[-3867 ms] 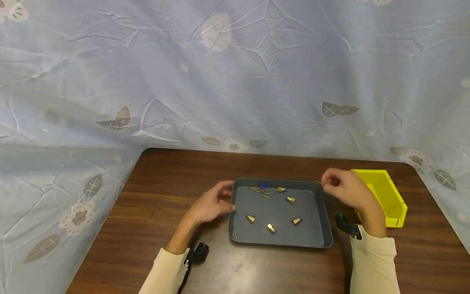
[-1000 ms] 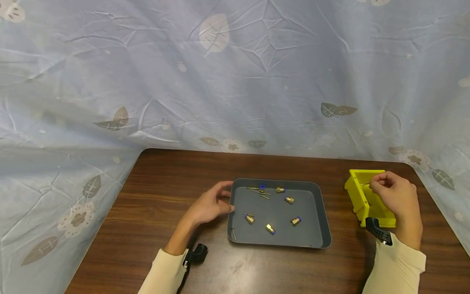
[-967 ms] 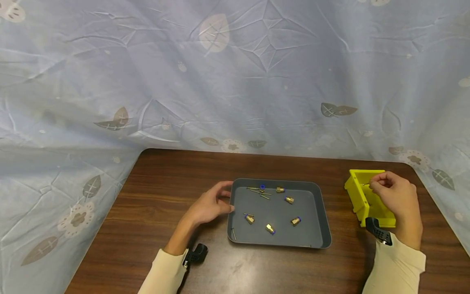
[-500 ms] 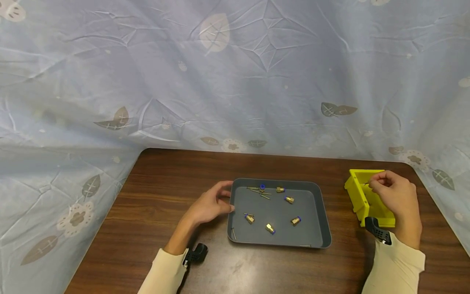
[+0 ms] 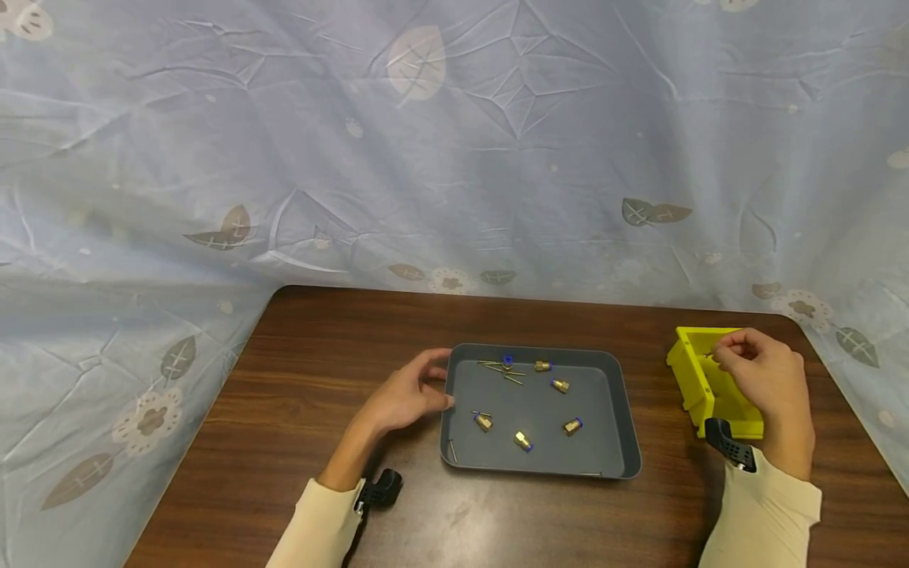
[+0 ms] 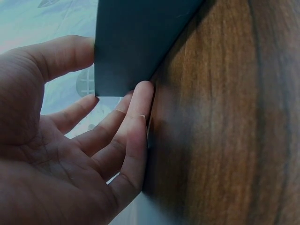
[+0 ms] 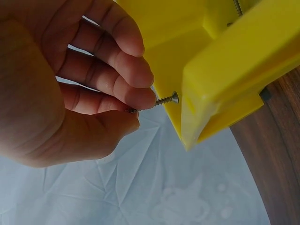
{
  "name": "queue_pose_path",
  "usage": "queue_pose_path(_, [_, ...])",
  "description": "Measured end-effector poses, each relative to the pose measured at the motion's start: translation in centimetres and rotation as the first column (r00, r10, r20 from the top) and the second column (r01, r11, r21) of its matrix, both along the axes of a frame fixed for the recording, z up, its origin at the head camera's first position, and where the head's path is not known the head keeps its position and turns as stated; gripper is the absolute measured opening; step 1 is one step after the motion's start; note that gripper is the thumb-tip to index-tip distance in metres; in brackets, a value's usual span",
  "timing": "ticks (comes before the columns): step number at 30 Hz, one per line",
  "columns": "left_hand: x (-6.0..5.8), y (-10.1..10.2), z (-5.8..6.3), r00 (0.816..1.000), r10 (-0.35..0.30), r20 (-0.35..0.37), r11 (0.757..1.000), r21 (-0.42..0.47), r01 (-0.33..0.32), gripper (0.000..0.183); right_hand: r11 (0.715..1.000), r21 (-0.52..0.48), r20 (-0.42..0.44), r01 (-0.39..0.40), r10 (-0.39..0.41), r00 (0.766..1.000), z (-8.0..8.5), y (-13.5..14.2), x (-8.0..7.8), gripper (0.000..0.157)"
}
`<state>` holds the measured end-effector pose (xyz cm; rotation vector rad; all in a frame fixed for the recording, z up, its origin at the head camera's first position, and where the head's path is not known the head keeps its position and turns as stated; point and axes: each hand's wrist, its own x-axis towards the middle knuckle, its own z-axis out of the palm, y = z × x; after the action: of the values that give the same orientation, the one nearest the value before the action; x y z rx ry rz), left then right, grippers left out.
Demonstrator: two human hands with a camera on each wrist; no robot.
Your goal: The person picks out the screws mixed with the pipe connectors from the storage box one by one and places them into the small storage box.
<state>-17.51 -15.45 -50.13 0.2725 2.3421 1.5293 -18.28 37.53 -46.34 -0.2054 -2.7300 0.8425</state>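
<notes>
My right hand [image 5: 767, 375] is over the yellow bin [image 5: 687, 383], its thumb and fingertips pinching a screw [image 7: 167, 100]. In the right wrist view the screw's head sticks out beside the bin's wall; its other end is between the fingers. On the left, my left hand [image 5: 405, 394] touches the outer left side of the grey tray [image 5: 533, 406], fingers spread and loosely bent. Inside the tray lie several brass fittings with blue ends, such as one fitting [image 5: 522, 441], and several loose screws, one screw [image 5: 452, 450] near the front left corner.
Another screw [image 7: 238, 7] shows inside the bin in the right wrist view. A brown wooden table [image 5: 319, 339] bears everything. A pale patterned cloth [image 5: 454, 158] hangs behind it. Black devices are strapped at both wrists.
Since the oldest frame my right hand has carried the screw from the tray's far right corner to over the bin. Over the last second both hands stay nearly still.
</notes>
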Motion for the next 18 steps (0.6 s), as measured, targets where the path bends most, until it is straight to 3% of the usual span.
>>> queue_pose_path(9, [0.1,0.0,0.1,1.000,-0.005,0.002,1.000,0.013,0.005,0.080,1.000,0.010,-0.032,-0.006,0.006,0.999,0.3,-0.1,0.1,0.022])
queue_pose_path(18, [0.1,0.0,0.3,1.000,0.001,0.008,1.000,0.008,-0.001,0.081,0.997,0.018,-0.054,-0.073,0.074,0.996,1.3,-1.4,0.0,0.020])
